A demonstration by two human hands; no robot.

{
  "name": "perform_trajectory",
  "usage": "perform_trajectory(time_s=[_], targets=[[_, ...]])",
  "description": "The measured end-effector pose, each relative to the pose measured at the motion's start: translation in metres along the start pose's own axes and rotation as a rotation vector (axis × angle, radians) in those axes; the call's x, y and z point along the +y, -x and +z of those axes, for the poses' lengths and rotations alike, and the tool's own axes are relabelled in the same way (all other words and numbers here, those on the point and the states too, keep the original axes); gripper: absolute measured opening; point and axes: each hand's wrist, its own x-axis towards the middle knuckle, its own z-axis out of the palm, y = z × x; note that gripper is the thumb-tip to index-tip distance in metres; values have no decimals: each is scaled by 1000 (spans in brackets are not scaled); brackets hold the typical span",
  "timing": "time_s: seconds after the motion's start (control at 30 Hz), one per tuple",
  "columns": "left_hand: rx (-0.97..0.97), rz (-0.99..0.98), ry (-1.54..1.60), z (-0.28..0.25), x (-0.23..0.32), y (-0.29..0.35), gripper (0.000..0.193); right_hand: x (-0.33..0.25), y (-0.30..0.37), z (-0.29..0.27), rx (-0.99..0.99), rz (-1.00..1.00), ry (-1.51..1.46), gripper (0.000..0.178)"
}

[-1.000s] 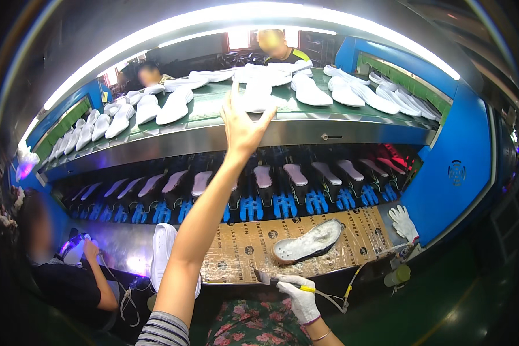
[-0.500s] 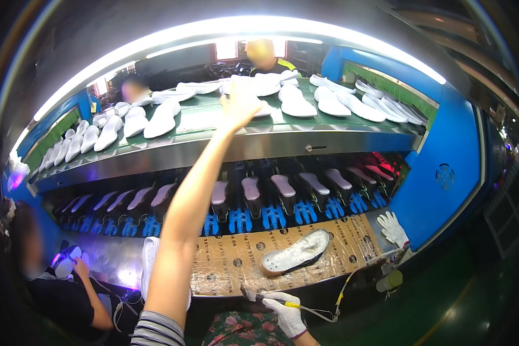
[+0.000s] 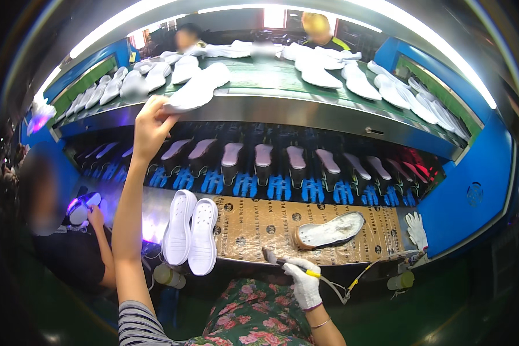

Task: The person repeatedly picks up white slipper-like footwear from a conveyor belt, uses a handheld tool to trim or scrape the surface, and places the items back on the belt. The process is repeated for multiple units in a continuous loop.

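My bare left hand (image 3: 151, 128) is raised at the conveyor's front edge, thumb and fingers closed on the near end of a white shoe sole (image 3: 199, 89). The sole's far end reaches over the green belt (image 3: 259, 86). Low in front of me, my right hand (image 3: 304, 284), in a white knit glove, grips a brush (image 3: 274, 257) with a dark handle, yellow tape and a thin tube. A whitish, worn shoe-shaped piece (image 3: 330, 230) lies on the cardboard (image 3: 254, 230) just beyond the brush. Left of the cardboard, two white soles (image 3: 204, 236) lie side by side.
Many white soles (image 3: 360, 81) lie along the belt. Below it runs a row of pinkish shoe-shaped pieces (image 3: 296, 157) above blue holders (image 3: 279, 187). A white glove (image 3: 416, 230) lies at the right. A person (image 3: 69, 248) works on my left; others are beyond the belt.
My left hand has come back from over the belt, toward the left and nearer, with a white sole in it. The view has shifted, uncovering the two soles. My right hand still grips the brush.
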Motion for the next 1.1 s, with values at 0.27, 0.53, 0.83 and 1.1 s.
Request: perform_trajectory(time_s=[0.27,0.53,0.83,1.1], targets=[[836,-49,489,-57,-21,163,39,-50,-13,23,-92,-120,-435,18],[-127,-955,926,91,-19,292,23,-73,6,78,-433,-395,366,19],[-474,-1350,1978,126,32,415,117,-47,-5,64,-396,-497,630,18],[-57,-1511,1899,133,60,365,126,-52,-17,81,-447,-782,801,26]])
